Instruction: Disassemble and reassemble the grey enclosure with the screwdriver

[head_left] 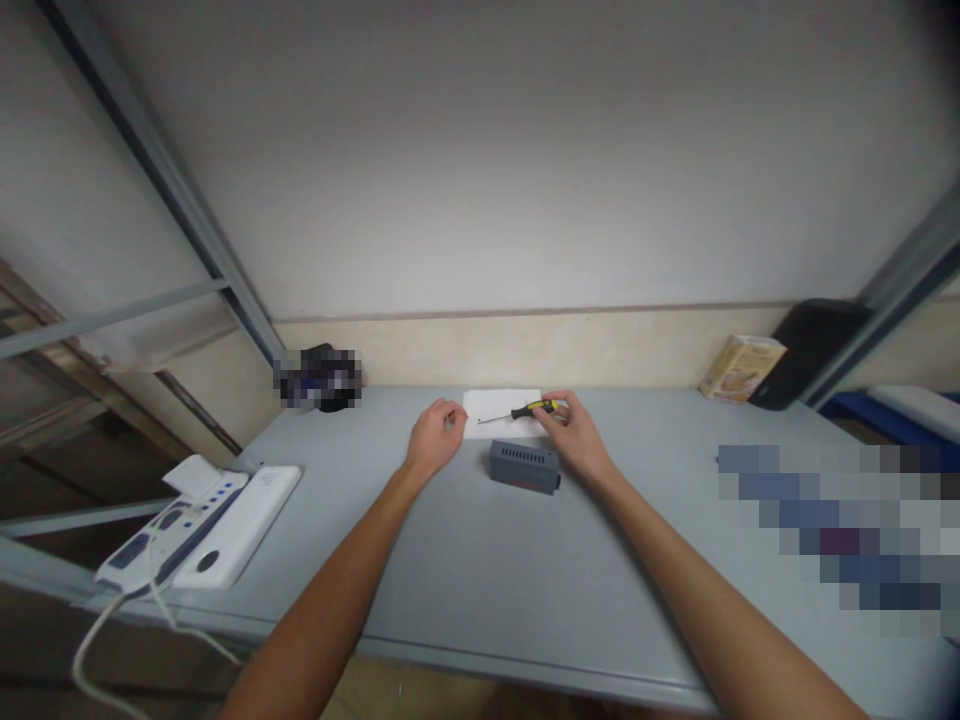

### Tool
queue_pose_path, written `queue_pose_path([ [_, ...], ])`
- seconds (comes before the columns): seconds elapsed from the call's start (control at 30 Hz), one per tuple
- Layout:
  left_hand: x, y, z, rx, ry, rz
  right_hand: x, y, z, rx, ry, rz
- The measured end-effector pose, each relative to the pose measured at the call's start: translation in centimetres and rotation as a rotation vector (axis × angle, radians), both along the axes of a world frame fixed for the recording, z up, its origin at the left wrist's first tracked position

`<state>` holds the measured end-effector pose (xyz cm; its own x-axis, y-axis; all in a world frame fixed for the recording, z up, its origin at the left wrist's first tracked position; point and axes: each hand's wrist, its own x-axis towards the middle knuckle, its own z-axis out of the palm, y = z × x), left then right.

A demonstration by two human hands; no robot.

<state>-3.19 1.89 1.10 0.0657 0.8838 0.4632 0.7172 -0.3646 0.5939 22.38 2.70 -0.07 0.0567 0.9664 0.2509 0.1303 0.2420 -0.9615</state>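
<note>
My right hand [571, 428] holds a yellow and black screwdriver [534, 409] by its handle, its thin shaft pointing left over a white sheet of paper [501, 402]. A tiny dark thing [480, 421] shows at the tip of the shaft; it is too small to name. At the left edge of the paper is my left hand [441, 430], its fingers curled together; whatever they may hold is too small to see. A dark grey box [523, 468] with a row of slots lies on the table just in front of the paper, between my forearms.
On the grey table [480, 570], a white power strip [176, 525] with cables and a white flat device [244, 530] lie at left. A yellow carton [742, 367] and a black case [814, 350] stand at back right. Blurred items lie at back left and right.
</note>
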Motion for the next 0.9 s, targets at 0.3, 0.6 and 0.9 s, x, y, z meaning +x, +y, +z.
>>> queue_pose_path([
  [0.3, 0.0, 0.4, -1.8, 0.012, 0.129, -0.067, 0.3, 0.1, 0.2, -0.015, 0.047, -0.019],
  [0.6, 0.1, 0.9, -2.3, 0.015, 0.08, -0.18, 1.3, 0.2, 1.2, -0.041, 0.108, -0.012],
  [0.9, 0.5, 0.8, -2.1, 0.094, 0.016, -0.183, 1.2, 0.0, 1.5, -0.045, 0.104, -0.017],
])
